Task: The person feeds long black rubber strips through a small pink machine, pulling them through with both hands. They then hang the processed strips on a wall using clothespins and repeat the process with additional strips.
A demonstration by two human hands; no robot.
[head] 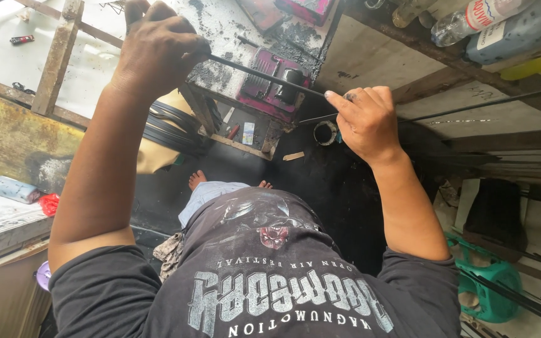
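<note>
Bottles and packs around the edges

At one o'clock a clear plastic bottle [471,19] wears a white label with red and blue print; beside it a blue container [521,31] carries a white label. At nine o'clock lies a pale blue pack [12,189], a red wrapper [49,204] beside it.

You have two hands, left [158,53] and right [367,122], on one thin black rod [264,76]; two bottles [471,19] stand on the shelf, one green stool [486,281] below.
</note>
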